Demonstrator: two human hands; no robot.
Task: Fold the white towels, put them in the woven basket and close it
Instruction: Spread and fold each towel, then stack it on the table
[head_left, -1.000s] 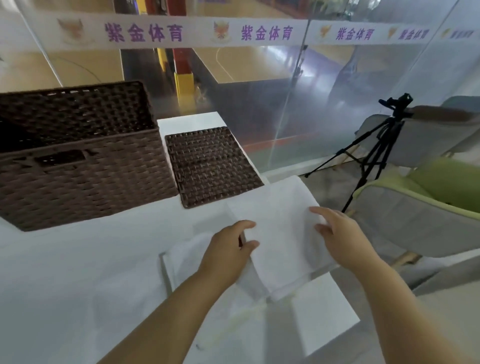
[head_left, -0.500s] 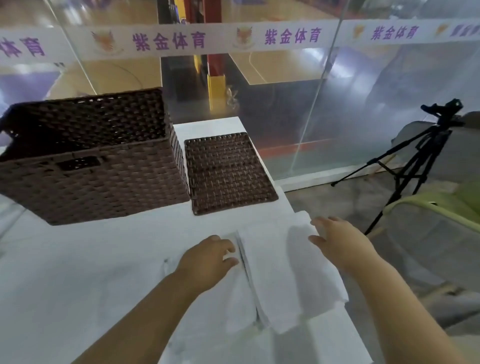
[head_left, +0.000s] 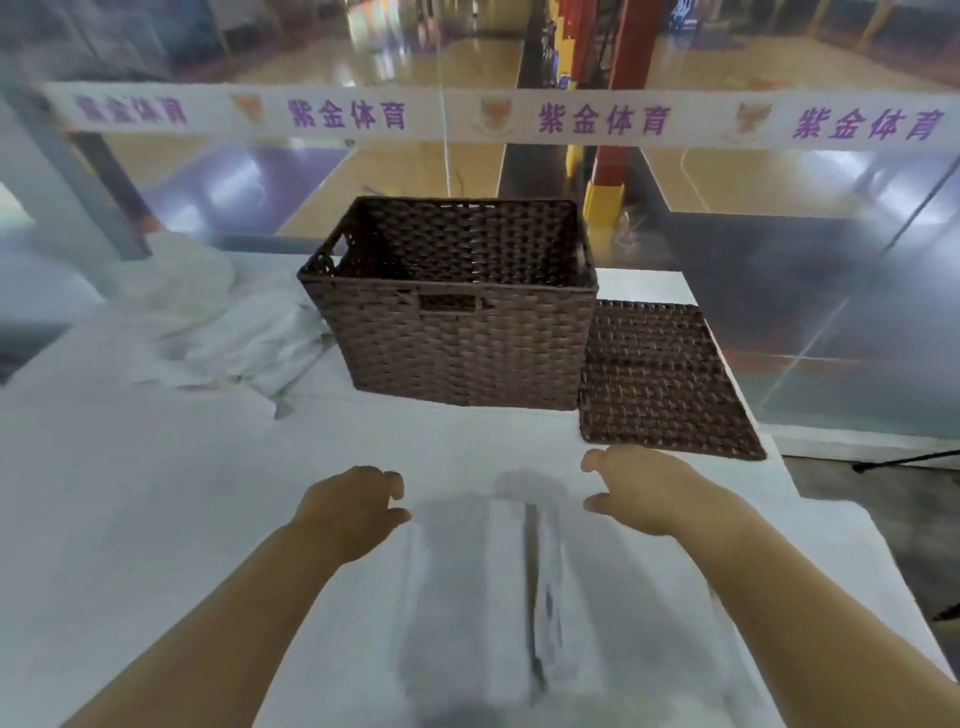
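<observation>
Both forearms are reaching forward from the bottom edge, roughly parallel, with the backs of the hands facing up. The left hand (head_left: 353, 512) is sitting low over the white surface (head_left: 130, 519), just left of the far end of a folded towel (head_left: 467, 582). Its fingers (head_left: 388, 482) are curling down and inward, with the thumb pointing toward the towel's edge. The right hand (head_left: 649, 493) is mirroring it on the other side, a little farther forward, with knuckles raised, fingers bending down and thumb tucking in toward the towel. Motion blur and white cloth on white surface are hiding the contact, so I cannot tell whether either hand is pinching the towel or only lying beside it.

The towel is lying lengthwise between the arms, with a dark crease running along its right part.

Beyond the hands, the basket (head_left: 452, 338) is standing upright and open, with a handle slot facing the person. Its inside is looking dark, and I cannot tell what it is holding. The lid (head_left: 660, 379) is lying flat just right of the basket, its near edge just past the right hand. A heap (head_left: 218, 322) of unfolded white towels is lying left of the basket, against its left wall. Behind, a banner (head_left: 467, 117) with purple characters is running across a glass wall.
</observation>
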